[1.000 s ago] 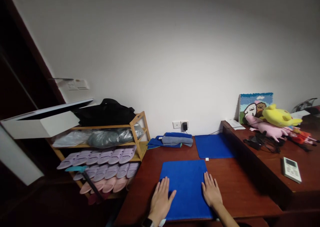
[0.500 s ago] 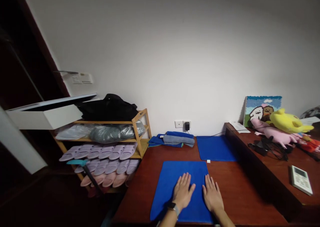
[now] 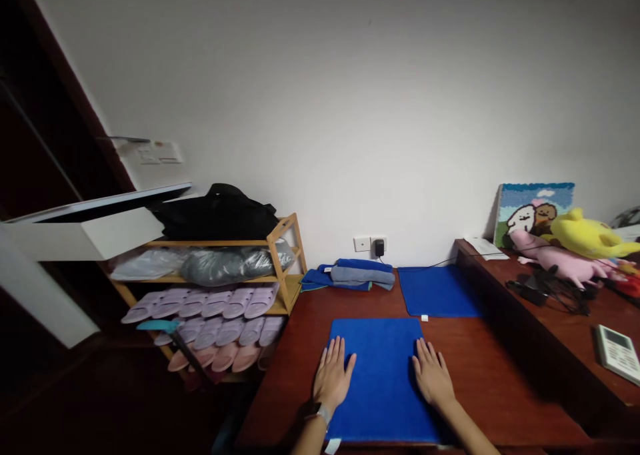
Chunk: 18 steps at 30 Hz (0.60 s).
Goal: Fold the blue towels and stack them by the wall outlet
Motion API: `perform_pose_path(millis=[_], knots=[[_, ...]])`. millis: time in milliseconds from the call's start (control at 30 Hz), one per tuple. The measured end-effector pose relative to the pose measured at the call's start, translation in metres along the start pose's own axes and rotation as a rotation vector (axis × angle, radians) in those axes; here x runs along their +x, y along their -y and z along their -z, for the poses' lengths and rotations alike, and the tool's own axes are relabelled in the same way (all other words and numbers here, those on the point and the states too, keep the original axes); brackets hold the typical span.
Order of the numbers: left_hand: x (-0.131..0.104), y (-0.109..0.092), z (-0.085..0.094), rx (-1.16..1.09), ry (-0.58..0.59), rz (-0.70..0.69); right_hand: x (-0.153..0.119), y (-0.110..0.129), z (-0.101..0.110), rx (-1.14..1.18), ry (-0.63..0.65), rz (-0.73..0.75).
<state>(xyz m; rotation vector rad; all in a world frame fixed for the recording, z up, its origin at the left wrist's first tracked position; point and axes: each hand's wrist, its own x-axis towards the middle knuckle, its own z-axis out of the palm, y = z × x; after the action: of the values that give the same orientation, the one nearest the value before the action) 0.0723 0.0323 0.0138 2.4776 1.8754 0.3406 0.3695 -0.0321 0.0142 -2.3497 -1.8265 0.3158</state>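
A blue cloth (image 3: pixel 383 381) lies flat on the reddish-brown wooden table (image 3: pixel 500 368), with a white tag at its near left corner. My left hand (image 3: pixel 333 375), a watch on its wrist, rests palm down over the cloth's left edge, fingers stretched out. Flat over the right edge lies my right hand (image 3: pixel 433 377), its fingers also extended. Neither hand holds anything. A second blue cloth (image 3: pixel 440 293) is spread behind, near the wall. To its left sit folded blue and grey-blue cloths (image 3: pixel 350 275).
A wooden rack (image 3: pixel 285 268) with slippers (image 3: pixel 240 301) and a black bag (image 3: pixel 217 215) stands left. On the raised right ledge are plush toys (image 3: pixel 590 235), a picture (image 3: pixel 535 211), cables (image 3: pixel 555 291) and a white remote (image 3: pixel 620 351). A plug (image 3: pixel 379 247) sits in the wall socket.
My left hand has slid from the middle of the cloth to its left edge. My right hand stays at the right edge. The near left corner's tag now shows.
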Motion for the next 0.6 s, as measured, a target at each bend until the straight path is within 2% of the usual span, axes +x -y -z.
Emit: perform_pose_path(millis=[167,267,600], knots=[[0.000,0.004,0.000,-0.004,0.001,0.001,0.044,0.014,0.023,0.040,0.008,-0.010],[0.000,0.005,-0.001,0.004,-0.010,-0.001,0.063,0.017,0.026,0.037,0.026,-0.035],[0.000,0.001,0.008,0.036,0.036,0.006,0.070,0.008,0.010,0.048,-0.013,-0.008]])
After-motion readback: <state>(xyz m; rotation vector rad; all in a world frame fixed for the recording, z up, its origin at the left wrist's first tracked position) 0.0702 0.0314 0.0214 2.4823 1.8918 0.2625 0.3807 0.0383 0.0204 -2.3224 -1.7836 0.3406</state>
